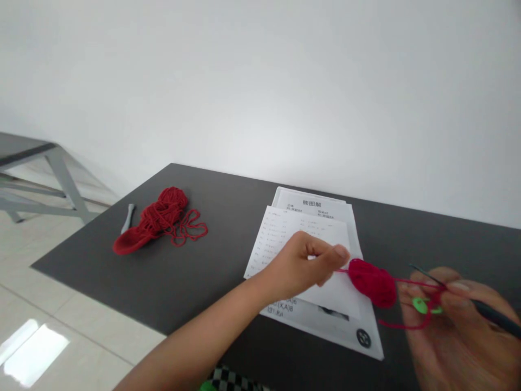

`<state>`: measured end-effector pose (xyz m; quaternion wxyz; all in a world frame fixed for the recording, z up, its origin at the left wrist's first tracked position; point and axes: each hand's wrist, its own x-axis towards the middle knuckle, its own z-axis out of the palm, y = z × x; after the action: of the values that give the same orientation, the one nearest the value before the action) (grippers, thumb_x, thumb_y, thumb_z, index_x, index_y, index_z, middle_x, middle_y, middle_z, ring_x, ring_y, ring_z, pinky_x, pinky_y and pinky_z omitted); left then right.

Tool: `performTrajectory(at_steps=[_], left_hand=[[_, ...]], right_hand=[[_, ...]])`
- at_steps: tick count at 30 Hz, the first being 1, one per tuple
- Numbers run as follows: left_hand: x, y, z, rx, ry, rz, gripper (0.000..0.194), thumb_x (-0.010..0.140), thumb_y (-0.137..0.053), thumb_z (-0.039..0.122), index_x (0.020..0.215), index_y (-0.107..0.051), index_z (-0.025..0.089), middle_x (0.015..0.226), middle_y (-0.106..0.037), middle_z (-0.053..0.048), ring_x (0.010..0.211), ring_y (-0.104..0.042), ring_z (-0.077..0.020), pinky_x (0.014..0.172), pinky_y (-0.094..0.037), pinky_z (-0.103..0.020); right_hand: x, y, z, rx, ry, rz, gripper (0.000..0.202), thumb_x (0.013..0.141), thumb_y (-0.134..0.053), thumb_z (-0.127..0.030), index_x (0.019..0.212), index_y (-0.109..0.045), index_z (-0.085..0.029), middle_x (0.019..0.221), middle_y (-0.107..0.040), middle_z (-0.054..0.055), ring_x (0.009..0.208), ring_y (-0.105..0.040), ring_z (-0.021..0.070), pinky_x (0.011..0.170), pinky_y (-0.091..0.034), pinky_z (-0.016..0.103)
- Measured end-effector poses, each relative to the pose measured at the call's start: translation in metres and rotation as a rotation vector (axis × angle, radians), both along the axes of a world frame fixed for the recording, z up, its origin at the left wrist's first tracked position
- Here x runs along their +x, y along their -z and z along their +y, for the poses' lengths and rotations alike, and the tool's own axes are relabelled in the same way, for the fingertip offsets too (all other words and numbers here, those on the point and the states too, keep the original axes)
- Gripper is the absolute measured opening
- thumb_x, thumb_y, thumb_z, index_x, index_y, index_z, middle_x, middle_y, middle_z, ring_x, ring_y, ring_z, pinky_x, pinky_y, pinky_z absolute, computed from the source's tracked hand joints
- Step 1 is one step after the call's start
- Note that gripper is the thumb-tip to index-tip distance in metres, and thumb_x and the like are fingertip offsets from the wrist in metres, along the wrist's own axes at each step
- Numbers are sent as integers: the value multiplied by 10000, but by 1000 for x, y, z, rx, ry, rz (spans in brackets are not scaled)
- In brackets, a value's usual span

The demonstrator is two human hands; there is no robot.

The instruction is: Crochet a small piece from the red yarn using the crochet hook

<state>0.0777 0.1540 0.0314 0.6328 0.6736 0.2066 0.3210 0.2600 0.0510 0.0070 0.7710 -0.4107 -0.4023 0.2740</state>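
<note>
My left hand [309,260] is closed in a pinch on a strand of crimson yarn. Just right of it, a small ball of crimson yarn [372,283] is at the papers' right edge. My right hand [468,326], partly blurred, grips a crochet hook [494,319] with a dark handle and a thin tip pointing left. Its fingers also hold a small crimson crocheted piece [437,296] with a bright green stitch marker [420,305] on it. A taut strand runs between the ball and this piece, and a loose tail hangs below.
A handwritten sheet [268,244] lies over printed pages [374,339] on the dark table [228,217]. Farther left are dark red yarn with a rounded crocheted piece [132,240] and a grey tool handle [128,217]. A white wall stands behind; a grey bench [61,168] is at far left.
</note>
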Motion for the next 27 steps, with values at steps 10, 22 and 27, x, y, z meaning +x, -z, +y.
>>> performTrajectory(at_steps=[10, 22, 27], left_hand=[[31, 21, -31, -454, 74, -435, 1442, 580, -915, 475, 1565, 131, 352, 1016, -740, -73, 768, -624, -131, 818, -482, -316], [8, 12, -4, -132, -283, 14, 546, 812, -663, 596, 482, -536, 181, 503, -393, 32, 575, -350, -108, 679, -337, -294], [21, 14, -12, -336, 49, -190, 819, 752, -270, 926, 379, -340, 200, 452, -287, 24, 494, -311, -96, 577, -324, -297]], right_hand=[[-12, 8, 11, 293, 45, -468, 120, 866, -792, -232, 808, -694, -194, 780, -614, 27, 768, -613, 168, 664, -519, 288], [-17, 6, 18, 234, 132, -175, 131, 754, -845, -201, 838, -746, -216, 783, -655, 30, 665, -606, 132, 622, -522, 236], [-11, 5, 11, 162, 110, -131, 139, 774, -845, -241, 817, -720, -198, 814, -648, 49, 720, -628, 161, 639, -551, 264]])
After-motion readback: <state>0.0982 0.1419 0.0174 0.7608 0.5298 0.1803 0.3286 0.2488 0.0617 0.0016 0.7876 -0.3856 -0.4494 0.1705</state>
